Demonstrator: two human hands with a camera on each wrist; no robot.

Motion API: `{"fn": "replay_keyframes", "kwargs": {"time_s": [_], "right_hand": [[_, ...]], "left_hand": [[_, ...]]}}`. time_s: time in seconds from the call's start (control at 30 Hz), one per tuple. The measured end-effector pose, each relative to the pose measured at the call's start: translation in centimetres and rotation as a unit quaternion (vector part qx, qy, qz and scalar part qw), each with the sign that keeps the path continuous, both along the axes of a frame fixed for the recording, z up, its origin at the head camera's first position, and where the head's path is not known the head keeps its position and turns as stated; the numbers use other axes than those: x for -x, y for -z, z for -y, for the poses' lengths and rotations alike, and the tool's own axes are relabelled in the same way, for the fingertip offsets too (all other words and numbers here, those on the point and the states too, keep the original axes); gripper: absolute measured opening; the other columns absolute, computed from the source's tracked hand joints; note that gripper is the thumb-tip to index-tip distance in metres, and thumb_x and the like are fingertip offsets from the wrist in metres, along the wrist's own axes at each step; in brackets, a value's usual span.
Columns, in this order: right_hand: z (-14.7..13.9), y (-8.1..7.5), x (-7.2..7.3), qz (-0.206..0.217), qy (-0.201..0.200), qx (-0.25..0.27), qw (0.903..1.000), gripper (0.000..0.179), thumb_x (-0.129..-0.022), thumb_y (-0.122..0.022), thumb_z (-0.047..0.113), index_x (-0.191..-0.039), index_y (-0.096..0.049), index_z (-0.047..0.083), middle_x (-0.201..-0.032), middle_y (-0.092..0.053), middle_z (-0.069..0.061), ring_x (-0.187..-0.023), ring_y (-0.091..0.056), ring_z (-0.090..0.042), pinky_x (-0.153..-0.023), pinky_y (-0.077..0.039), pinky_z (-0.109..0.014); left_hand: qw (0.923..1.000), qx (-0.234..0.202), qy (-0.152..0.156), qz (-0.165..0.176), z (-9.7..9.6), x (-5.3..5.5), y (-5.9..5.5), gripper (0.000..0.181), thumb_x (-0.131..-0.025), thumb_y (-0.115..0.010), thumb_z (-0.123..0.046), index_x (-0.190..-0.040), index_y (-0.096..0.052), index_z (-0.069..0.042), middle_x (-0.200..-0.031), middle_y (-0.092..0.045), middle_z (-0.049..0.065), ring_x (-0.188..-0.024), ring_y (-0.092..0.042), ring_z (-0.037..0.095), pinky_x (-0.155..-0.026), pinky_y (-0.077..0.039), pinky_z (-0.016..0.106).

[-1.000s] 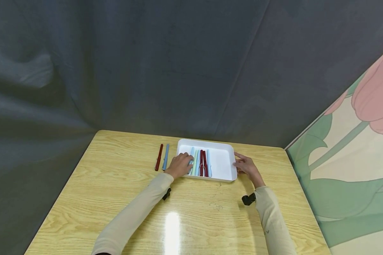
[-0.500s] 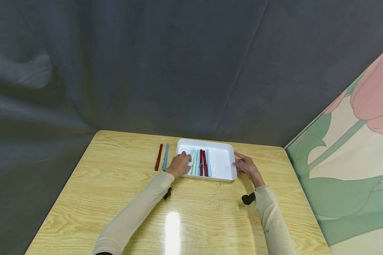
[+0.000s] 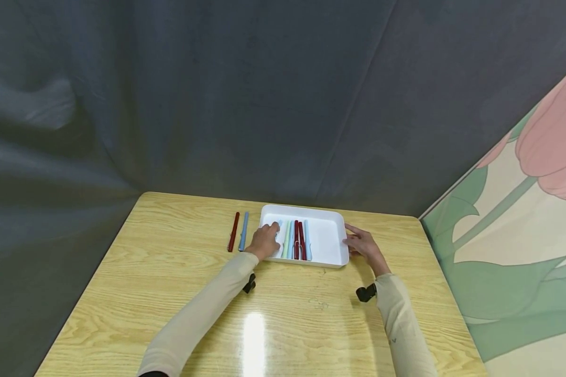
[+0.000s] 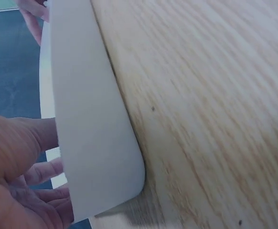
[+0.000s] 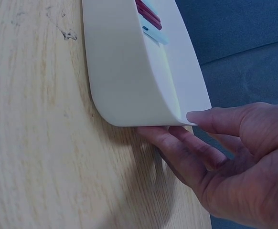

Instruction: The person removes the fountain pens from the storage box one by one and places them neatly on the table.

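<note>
A shallow white tray lies near the table's back edge. It holds a row of pens: a pale green pen, light blue pens such as the rightmost light blue pen, and two dark red ones, including a dark red pen. My left hand reaches over the tray's left end, fingers curled round a light blue pen that it mostly covers. In the left wrist view the front wall hides those fingertips. My right hand pinches the right wall, thumb inside and fingers outside.
Left of the tray, a dark red pen and a blue pen lie side by side on the wooden table. Behind the table hangs a dark grey curtain. At right stands a flower-patterned panel.
My left hand has shifted slightly left, and the light blue pen under it has moved left, widening its gap from the pale green pen. My right hand stays on the tray's right wall.
</note>
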State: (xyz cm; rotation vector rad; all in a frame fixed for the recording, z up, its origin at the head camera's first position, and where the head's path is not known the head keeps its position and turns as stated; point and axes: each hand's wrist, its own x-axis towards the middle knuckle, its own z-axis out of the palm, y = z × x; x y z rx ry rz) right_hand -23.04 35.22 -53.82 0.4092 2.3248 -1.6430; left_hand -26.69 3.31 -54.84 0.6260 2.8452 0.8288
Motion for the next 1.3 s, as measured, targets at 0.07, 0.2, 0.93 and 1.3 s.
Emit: {"fn": "replay_keyframes", "kwargs": {"time_s": [0.07,0.2,0.93,1.3], "right_hand": [[0.0,0.1,0.0,0.0,0.001,0.0,1.0,0.065,-0.104,-0.061,0.003,-0.163,-0.034,0.007,-0.149,-0.05,-0.036,-0.082,-0.071,-0.011,-0.069,-0.06,-0.03],[0.0,0.2,0.1,-0.002,0.003,-0.002,1.0,0.065,-0.104,-0.061,0.004,-0.163,-0.035,0.007,-0.148,-0.051,-0.036,-0.083,-0.071,-0.011,-0.069,-0.059,-0.03],[0.0,0.3,0.1,-0.005,0.004,0.012,0.9999,0.065,-0.104,-0.059,0.0,-0.163,-0.034,0.005,-0.149,-0.048,-0.038,-0.077,-0.071,-0.012,-0.066,-0.06,-0.028],[0.0,0.4,0.1,-0.006,0.0,0.011,0.9999,0.065,-0.104,-0.06,0.002,-0.163,-0.034,0.006,-0.149,-0.049,-0.038,-0.078,-0.071,-0.012,-0.067,-0.06,-0.029]], "left_hand": [[0.9999,-0.006,-0.006,0.009,0.0,0.0,0.0,0.03,-0.089,-0.078,-0.001,-0.113,-0.061,0.003,-0.093,-0.066,0.018,-0.081,-0.063,0.03,-0.075,-0.057,0.046],[0.9989,-0.024,-0.02,0.035,0.0,0.0,-0.1,0.029,-0.091,-0.076,-0.003,-0.116,-0.061,0.005,-0.101,-0.068,0.02,-0.084,-0.065,0.031,-0.078,-0.058,0.046],[0.9852,-0.125,-0.09,0.074,0.0,0.1,-0.9,0.014,-0.09,-0.082,-0.013,-0.1,-0.077,-0.007,-0.093,-0.077,0.007,-0.082,-0.07,0.022,-0.07,-0.053,0.036],[0.9837,-0.155,-0.084,0.036,0.3,0.2,-1.2,0.016,-0.095,-0.077,-0.013,-0.108,-0.081,-0.005,-0.096,-0.078,0.008,-0.083,-0.071,0.023,-0.071,-0.053,0.037]]}}
